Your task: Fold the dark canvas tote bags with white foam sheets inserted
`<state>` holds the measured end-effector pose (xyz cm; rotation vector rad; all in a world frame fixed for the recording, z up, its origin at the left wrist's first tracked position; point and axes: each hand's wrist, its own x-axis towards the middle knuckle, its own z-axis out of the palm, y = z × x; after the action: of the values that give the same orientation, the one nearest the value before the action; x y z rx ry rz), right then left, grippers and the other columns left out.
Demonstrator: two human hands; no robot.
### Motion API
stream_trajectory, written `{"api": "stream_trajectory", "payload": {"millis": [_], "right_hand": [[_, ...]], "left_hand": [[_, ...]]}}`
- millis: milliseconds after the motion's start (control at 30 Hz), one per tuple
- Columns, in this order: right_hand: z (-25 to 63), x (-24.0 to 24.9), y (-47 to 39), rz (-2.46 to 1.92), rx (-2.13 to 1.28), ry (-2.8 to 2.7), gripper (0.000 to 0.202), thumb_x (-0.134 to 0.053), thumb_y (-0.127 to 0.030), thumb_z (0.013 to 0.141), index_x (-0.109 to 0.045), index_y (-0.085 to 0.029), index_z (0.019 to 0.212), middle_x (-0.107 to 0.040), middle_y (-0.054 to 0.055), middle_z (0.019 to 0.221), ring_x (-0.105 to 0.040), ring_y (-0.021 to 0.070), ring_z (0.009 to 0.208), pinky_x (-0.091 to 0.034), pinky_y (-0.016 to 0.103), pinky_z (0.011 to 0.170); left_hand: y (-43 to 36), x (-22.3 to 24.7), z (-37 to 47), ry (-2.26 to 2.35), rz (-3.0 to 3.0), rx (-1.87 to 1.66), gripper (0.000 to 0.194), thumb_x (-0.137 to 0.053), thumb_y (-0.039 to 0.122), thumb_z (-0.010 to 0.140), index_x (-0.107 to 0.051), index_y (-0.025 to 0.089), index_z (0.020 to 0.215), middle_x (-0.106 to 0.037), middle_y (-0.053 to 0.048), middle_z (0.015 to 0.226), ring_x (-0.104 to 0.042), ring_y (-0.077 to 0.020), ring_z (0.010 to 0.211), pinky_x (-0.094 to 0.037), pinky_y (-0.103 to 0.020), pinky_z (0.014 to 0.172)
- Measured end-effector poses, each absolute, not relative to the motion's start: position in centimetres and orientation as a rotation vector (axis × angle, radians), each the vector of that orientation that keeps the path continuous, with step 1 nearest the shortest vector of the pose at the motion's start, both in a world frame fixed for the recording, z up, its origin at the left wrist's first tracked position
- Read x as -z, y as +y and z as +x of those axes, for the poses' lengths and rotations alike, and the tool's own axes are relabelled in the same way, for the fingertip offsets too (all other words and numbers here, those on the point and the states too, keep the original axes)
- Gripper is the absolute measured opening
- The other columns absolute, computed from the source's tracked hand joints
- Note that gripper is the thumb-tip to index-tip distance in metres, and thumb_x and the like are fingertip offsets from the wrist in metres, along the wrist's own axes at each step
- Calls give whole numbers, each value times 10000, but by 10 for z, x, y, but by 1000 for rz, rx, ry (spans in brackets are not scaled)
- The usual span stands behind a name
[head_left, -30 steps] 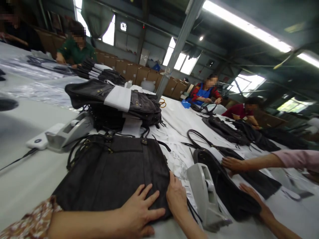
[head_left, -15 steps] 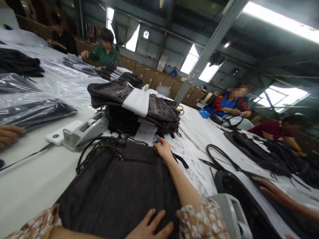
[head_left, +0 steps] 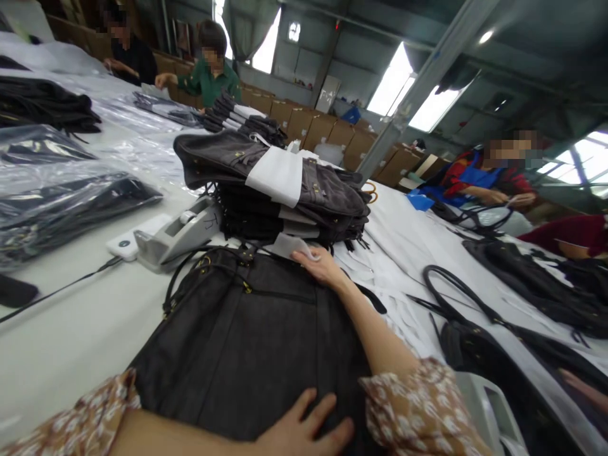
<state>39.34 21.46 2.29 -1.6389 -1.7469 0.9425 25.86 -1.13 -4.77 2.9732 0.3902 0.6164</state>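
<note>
A black handbag (head_left: 266,354) lies flat in front of me, with gold-coloured zip pulls and thin handles at its far edge. My left hand (head_left: 308,424) rests palm down on its near part, fingers spread. At the bag's far right corner, my right hand (head_left: 320,265) pinches a piece of thin white paper (head_left: 287,246) between thumb and fingers. Just beyond it stands a stack of dark bags (head_left: 294,215), the top one wrapped with a white paper band (head_left: 275,176).
Left of the stack are a grey tape dispenser (head_left: 178,234) and a white device (head_left: 127,244) with a cable. Plastic-wrapped bags (head_left: 80,209) lie further left. Another bag (head_left: 494,367) and dispenser (head_left: 491,405) are at right. Several people work around the table (head_left: 57,342).
White paper now shows raised in my right hand at the bag's far edge. My left hand stays on the bag. The view has shifted, and another person's hand at far left is gone from view.
</note>
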Motion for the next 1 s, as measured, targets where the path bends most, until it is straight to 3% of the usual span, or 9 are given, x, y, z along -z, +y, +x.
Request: {"api": "stream_trajectory", "payload": {"millis": [100,200,300,600,700,800,900,1000], "right_hand": [[392,-20,151,-1498,-630,-2319,260,-552,-395,873,-693,-213,993,-658,46,1065,-580,204,987,-395,326,924],[384,-2,100,-1513,-149,-2597,393,-373,-309,960,-493,-207,1319,-473,107,1395,-462,254,1209,-337,399,1011],[377,17,78,-1632,72,-2595,478,-335,-313,964,-340,-184,1424,-320,121,1505,-340,305,1314,-265,474,1067],[364,28,75,-1761,114,-2513,511,-306,-307,965,-260,-180,1458,-239,111,1542,-237,337,1376,-203,566,1093],[368,17,61,-1768,34,-2538,509,-354,-290,952,-282,-181,1444,-238,129,1538,-250,349,1371,-256,605,1060],[383,2,23,-1728,-112,-2560,475,-402,-238,931,-360,-148,1396,-331,162,1488,-364,309,1319,-352,539,1038],[401,-11,-39,-1702,-261,-2430,409,-371,-205,939,-450,-86,1322,-490,187,1360,-455,239,1265,-405,415,1046],[410,-19,-108,-1741,-285,-2196,354,-391,-210,933,-536,-135,1246,-571,147,1277,-509,206,1217,-430,393,1047]], "left_hand": [[-11,18,244,308,2867,-455,527,-398,517,906,-323,378,1408,-398,-118,1445,-425,-408,1269,-437,-571,924],[-11,9,238,274,2772,-350,516,-435,488,892,-362,366,1387,-381,-133,1442,-366,-440,1292,-394,-619,926],[-13,13,240,278,2757,-358,507,-480,461,874,-399,370,1367,-388,-125,1427,-324,-431,1306,-351,-610,963],[-16,18,242,271,2803,-318,533,-492,415,869,-375,384,1388,-353,-105,1443,-309,-399,1279,-294,-580,995],[-17,18,241,256,2802,-320,543,-491,413,875,-354,391,1400,-306,-96,1476,-255,-398,1314,-248,-590,1029],[-19,19,242,249,2813,-327,551,-493,397,877,-340,390,1407,-341,-98,1448,-251,-387,1325,-200,-613,1057],[-21,20,241,253,2816,-301,454,-470,411,887,-452,348,1336,-453,-113,1335,-301,-393,1300,-233,-624,1043],[-23,20,239,262,2816,-293,376,-446,399,895,-535,276,1239,-411,-140,1388,-283,-430,1322,-275,-634,1024]]}}
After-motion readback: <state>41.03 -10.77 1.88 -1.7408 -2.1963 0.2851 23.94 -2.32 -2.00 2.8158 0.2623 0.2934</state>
